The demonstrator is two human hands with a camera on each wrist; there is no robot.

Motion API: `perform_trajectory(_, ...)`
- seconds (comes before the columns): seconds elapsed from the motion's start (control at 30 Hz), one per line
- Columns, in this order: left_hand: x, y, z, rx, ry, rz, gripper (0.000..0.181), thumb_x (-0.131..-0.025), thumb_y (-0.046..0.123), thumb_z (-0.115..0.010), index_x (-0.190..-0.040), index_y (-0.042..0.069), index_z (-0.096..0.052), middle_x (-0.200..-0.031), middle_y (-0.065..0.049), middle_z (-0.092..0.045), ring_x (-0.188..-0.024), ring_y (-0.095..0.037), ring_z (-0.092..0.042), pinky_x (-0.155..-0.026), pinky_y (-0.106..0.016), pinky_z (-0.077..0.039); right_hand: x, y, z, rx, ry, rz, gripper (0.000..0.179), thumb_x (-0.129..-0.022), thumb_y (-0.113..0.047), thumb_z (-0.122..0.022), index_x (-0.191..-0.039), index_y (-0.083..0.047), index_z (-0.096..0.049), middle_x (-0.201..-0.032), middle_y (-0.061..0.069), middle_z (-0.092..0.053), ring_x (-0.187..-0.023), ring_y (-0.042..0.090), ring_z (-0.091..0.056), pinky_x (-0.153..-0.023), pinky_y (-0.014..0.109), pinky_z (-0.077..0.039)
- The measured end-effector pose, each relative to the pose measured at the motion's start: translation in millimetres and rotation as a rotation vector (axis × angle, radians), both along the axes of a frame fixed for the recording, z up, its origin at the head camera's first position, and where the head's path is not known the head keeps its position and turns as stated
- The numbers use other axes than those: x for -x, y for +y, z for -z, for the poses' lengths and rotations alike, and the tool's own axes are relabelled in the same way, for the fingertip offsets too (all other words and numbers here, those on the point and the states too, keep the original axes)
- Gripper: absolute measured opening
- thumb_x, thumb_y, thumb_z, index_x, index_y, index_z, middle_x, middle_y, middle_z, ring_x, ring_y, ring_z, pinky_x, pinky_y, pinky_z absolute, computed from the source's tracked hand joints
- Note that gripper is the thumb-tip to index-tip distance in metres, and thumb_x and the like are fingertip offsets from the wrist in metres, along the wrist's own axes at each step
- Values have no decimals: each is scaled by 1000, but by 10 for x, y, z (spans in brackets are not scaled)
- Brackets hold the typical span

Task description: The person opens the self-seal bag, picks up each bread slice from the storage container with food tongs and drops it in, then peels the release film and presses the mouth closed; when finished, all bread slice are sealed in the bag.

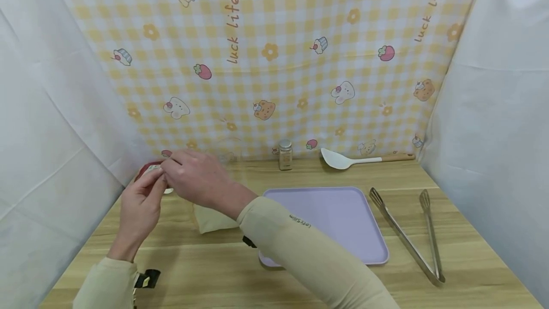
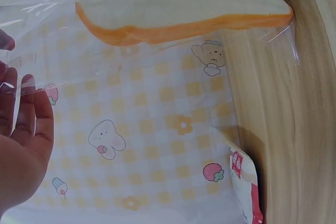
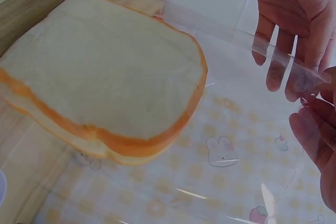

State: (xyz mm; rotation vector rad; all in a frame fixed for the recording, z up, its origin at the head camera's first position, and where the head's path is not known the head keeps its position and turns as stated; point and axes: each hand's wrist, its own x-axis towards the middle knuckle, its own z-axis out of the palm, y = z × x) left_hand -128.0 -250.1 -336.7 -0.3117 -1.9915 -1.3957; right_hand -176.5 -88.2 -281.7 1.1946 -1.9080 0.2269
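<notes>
Slices of bread [image 3: 110, 72] with orange-brown crusts sit in a clear plastic bag [image 3: 236, 40], low beside my wrists in the head view [image 1: 214, 221]. My left hand [image 1: 139, 209] pinches the bag's edge between thumb and forefinger; its other fingers are spread in the right wrist view. Right against it, my right hand [image 1: 195, 175] pinches the same edge with its fingertips. In the left wrist view, the bread [image 2: 184, 3] shows through the film above my left hand [image 2: 26, 140]. The exact fold of plastic between the fingertips is hard to make out.
A red-and-white packet [image 2: 244, 187] stands behind the hands at the back left. Right of the bag lies a lilac tray [image 1: 321, 199], under my right forearm. Beyond are a small glass shaker [image 1: 285, 155], a white turner [image 1: 339, 159] and, at right, metal tongs [image 1: 407, 242].
</notes>
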Motion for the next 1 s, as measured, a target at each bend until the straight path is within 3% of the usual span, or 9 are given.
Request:
perform_trajectory(0.13, -1, 7, 2, 54, 25, -14, 25, -105, -7, -55, -116, 4, -75, -98, 24, -71, -87, 8, -70, -79, -7, -54, 5, 14, 1, -45, 19, 15, 21, -107, -21, -60, -92, -19, -74, -103, -6, -75, -95, 6, -72, -64, 16, -54)
perform_trajectory(0.43, -4, 14, 3, 107, -5, -55, 21, -107, 0, -57, -116, 3, -76, -94, 28, -70, -86, 11, -69, -79, -6, -51, -1, 30, 2, -66, 29, 20, 25, -109, -19, -55, -91, -21, -73, -108, -5, -76, -90, 6, -71, -55, 16, -45)
perform_trajectory(0.53, -3, 16, 2, 120, -6, -57, 20, -107, 0, -56, -116, -4, -74, -95, 29, -69, -87, 12, -68, -80, -6, -51, 2, 43, 7, -25, -27, -25, 28, -109, -16, -53, -89, -20, -73, -95, -6, -73, -72, 5, -64, -53, 17, -37)
perform_trajectory(0.63, 3, 16, -1, 122, 4, -45, 21, -107, -1, -55, -115, -8, -72, -97, 29, -69, -88, 11, -68, -80, -6, -51, 0, 56, -8, 13, -119, -70, 24, -108, -16, -56, -94, -19, -76, -92, -7, -74, -69, 3, -62, -56, 15, -37)
perform_trajectory(0.83, 12, 6, -3, 106, 12, -35, 21, -107, -2, -54, -114, -1, -75, -98, 28, -70, -87, 9, -68, -79, -7, -51, -6, 70, -43, 14, -230, -58, 16, -106, -21, -63, -107, -19, -79, -102, -9, -77, -81, 2, -70, -65, 11, -47)
perform_trajectory(1.0, -5, 14, -1, 95, 1, -33, 21, -106, -4, -56, -116, 1, -74, -99, 29, -70, -88, 11, -68, -79, -6, -51, -5, 73, -38, -6, -156, -59, 14, -106, -22, -64, -103, -20, -78, -100, -8, -76, -77, 3, -69, -65, 14, -51)
